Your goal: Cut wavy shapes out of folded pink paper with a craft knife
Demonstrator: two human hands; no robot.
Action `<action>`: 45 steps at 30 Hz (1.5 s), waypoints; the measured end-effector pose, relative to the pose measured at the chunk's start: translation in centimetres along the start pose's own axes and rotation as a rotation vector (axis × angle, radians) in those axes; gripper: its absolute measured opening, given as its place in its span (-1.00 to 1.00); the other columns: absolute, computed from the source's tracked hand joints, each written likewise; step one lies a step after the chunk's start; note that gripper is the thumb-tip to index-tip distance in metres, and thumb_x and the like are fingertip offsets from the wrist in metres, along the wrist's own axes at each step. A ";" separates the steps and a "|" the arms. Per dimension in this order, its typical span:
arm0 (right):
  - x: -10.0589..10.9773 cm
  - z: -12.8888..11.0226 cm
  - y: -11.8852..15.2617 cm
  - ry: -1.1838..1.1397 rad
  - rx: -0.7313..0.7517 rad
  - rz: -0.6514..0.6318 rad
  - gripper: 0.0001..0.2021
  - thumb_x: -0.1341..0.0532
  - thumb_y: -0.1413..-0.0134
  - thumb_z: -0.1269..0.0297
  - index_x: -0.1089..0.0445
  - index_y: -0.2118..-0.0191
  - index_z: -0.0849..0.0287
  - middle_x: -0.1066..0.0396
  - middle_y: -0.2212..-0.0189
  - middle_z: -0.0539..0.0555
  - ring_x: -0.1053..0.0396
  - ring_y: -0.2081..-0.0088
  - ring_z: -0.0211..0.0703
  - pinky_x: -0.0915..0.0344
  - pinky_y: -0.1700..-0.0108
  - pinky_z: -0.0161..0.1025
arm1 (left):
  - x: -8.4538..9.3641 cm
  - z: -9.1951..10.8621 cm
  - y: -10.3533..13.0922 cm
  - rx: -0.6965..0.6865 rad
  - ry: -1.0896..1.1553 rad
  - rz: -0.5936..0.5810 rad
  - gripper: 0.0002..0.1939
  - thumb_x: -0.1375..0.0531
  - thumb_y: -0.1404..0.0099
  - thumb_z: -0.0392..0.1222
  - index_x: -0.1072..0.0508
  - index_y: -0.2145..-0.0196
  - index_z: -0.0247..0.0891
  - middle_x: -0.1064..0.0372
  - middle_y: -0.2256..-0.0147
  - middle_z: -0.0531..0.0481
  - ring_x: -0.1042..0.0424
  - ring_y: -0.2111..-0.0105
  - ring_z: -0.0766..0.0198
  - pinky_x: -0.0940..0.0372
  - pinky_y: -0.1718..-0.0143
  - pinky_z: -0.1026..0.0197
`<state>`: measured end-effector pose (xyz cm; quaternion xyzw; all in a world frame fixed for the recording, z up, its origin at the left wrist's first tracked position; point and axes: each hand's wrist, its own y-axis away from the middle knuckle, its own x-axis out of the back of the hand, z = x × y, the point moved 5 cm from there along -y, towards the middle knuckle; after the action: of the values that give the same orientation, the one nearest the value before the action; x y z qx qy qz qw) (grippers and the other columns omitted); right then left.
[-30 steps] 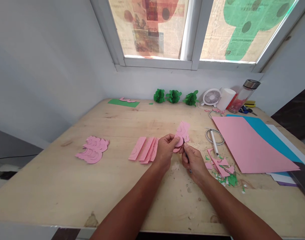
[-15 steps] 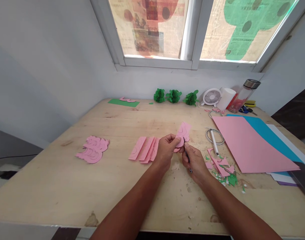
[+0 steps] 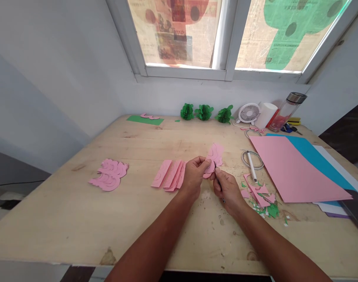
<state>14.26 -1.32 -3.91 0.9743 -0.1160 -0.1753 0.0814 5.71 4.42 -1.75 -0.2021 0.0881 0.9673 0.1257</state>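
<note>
My left hand (image 3: 196,172) pinches a pink paper piece (image 3: 214,150) with curved lines on it, held above the table. Closed round a slim dark tool (image 3: 219,184), my right hand (image 3: 226,187) touches the paper's right edge; the tool is mostly hidden by the fingers, and its tip meets the paper. Just left of my left hand lie several pink folded strips (image 3: 161,173) with drawn curves. Farther left is a pile of pink scalloped cutouts (image 3: 108,180).
Pink and green scraps (image 3: 263,196) and a white pen (image 3: 252,166) lie right of my hands. Large pink sheets (image 3: 296,168) are beyond them. Along the wall stand green paper shapes (image 3: 204,112), a small fan (image 3: 248,113) and a bottle (image 3: 286,113).
The paper and the tool tip have shifted very slightly left between my fingers. Both hands keep nearly the same place.
</note>
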 end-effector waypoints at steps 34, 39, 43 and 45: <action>-0.1 -0.2 0.0 0.039 0.004 -0.040 -0.64 -0.15 -0.02 -0.01 -0.28 0.50 0.22 -0.01 0.80 -0.17 0.18 0.75 -0.44 0.31 0.69 -0.39 | 0.2 0.9 0.0 -0.019 -0.092 -0.091 -0.83 -0.23 -0.01 -0.21 -0.32 0.61 -0.31 -0.24 0.67 0.12 -0.19 0.63 0.43 -0.06 0.55 0.34; 0.0 -0.1 -0.1 0.047 0.008 -0.050 -0.65 -0.14 -0.02 -0.01 -0.28 0.49 0.22 -0.02 0.79 -0.17 0.18 0.75 -0.44 0.31 0.69 -0.39 | 0.0 1.5 0.2 -0.020 -0.117 -0.130 -0.81 -0.22 -0.03 -0.19 -0.32 0.62 -0.31 -0.25 0.68 0.11 -0.18 0.64 0.43 -0.05 0.56 0.34; 0.0 0.0 -0.1 0.045 0.010 -0.059 -0.65 -0.14 -0.02 -0.02 -0.29 0.48 0.22 -0.02 0.78 -0.17 0.17 0.74 -0.43 0.29 0.69 -0.38 | 0.1 1.5 0.1 -0.008 -0.120 -0.123 -0.81 -0.23 -0.01 -0.20 -0.31 0.63 -0.31 -0.23 0.69 0.11 -0.17 0.66 0.43 -0.04 0.58 0.34; 0.0 0.0 -0.1 0.034 0.005 -0.068 -0.64 -0.14 -0.02 -0.03 -0.29 0.47 0.22 -0.02 0.78 -0.17 0.17 0.74 -0.43 0.28 0.70 -0.39 | 0.0 1.4 0.1 -0.004 -0.111 -0.135 -0.81 -0.22 -0.01 -0.19 -0.31 0.63 -0.31 -0.23 0.69 0.11 -0.18 0.66 0.42 -0.04 0.57 0.33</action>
<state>14.26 -1.22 -3.95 0.9807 -0.0817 -0.1611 0.0751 5.12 4.68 -0.47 -0.1540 0.0651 0.9665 0.1947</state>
